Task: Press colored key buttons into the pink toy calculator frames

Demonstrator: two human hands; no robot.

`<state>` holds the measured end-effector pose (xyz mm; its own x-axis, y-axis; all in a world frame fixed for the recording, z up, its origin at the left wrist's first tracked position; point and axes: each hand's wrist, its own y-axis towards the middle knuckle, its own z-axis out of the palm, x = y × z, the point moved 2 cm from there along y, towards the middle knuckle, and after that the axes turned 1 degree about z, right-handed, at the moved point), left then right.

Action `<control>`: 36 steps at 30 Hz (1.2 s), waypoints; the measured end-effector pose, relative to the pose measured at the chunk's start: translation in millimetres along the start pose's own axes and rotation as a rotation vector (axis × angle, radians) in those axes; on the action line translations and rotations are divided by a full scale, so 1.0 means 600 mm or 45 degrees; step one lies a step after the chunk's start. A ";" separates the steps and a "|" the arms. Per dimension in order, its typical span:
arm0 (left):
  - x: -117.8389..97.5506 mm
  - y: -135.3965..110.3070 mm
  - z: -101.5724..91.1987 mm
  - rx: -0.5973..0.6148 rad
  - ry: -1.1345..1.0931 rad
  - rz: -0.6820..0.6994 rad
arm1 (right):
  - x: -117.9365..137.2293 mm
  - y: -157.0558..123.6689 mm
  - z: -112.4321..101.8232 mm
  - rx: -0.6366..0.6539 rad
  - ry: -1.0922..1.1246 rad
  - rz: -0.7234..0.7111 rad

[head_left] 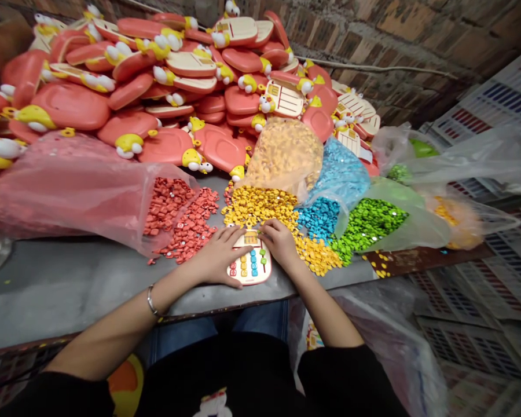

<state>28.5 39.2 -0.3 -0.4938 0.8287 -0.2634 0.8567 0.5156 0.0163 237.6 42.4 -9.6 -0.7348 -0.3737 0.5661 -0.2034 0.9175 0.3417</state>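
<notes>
Brick wall (386, 52) and a heap of coral-and-cream plastic toy cases (125, 87) rise beyond the grey worktop (69, 278). Under the fingers lies one cream toy case with coloured buttons (248, 267). The left hand (217, 255) rests spread on it, unclenched; the right hand (281, 240) presses its top edge, any grasp unclear. Four loose piles of small plastic pieces lie just past the fingertips: a red pile (191, 223), a yellow pile (260, 207), a blue pile (319, 219) and a green pile (367, 223).

Grey tabletop (56, 284) to the left; yellow plastic pieces (260, 208) blocking ahead
</notes>
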 end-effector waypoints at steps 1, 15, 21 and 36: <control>-0.001 0.000 -0.001 0.001 -0.003 -0.002 | -0.001 0.002 -0.001 0.018 0.023 0.007; 0.002 0.000 0.004 0.010 0.015 0.002 | -0.008 -0.004 0.007 -0.016 0.185 0.023; 0.002 -0.002 0.007 0.002 0.006 -0.013 | 0.022 -0.035 -0.023 0.176 -0.023 -0.116; 0.004 -0.002 0.005 -0.001 -0.048 -0.024 | -0.029 -0.035 -0.047 0.108 -0.258 0.071</control>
<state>26.6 39.6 -3.7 -0.5036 0.8102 -0.3000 0.8473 0.5310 0.0119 272.7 26.0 -5.5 -0.8596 -0.2948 0.4175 -0.2059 0.9474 0.2450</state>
